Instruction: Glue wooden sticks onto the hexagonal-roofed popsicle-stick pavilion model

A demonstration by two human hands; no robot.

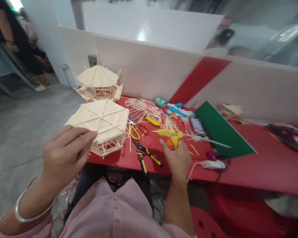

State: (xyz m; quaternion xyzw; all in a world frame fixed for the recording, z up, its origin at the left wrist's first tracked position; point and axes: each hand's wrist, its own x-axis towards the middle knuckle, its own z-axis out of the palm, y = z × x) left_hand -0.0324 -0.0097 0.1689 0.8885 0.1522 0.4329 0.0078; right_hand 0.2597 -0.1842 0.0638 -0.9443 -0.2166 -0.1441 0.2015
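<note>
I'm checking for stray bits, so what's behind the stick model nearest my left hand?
Behind it stands a second, roofed stick model. The near model hides its lower front; I can't see what's there.

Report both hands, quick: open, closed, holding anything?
Left hand: closed in a pinch at the near stick model; whether anything is between the fingers cannot be told.
Right hand: closed, holding the yellow glue gun.
</note>
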